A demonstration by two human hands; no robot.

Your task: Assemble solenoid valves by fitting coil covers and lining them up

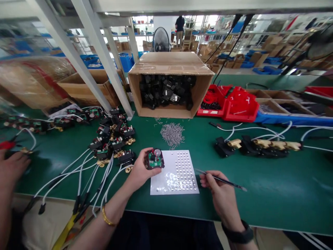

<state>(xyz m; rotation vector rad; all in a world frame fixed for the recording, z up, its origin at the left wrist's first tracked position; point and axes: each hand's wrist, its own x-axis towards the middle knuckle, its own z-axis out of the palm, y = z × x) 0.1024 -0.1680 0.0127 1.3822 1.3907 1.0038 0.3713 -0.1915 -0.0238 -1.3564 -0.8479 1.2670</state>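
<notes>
My left hand [140, 172] grips a small black housing with a green circuit board [155, 160] and a round silver part in it, held above the left edge of a white sheet [163, 185]. Rows of small shiny round pieces [185, 172] cover the sheet's right side. Between the fingers of my right hand [217, 185] is a pair of dark tweezers [226, 181], its tips pointing left near the sheet's right edge. Behind the sheet lies a pile of small metal pins [172, 134].
An open cardboard box [166, 113] of black housings stands at the back. Brass-fitted assemblies with white cables [111, 139] crowd the left; more brass valves [275, 144] lie right. Red bins [240, 106] stand behind those. Another person's hand [13, 166] works at far left.
</notes>
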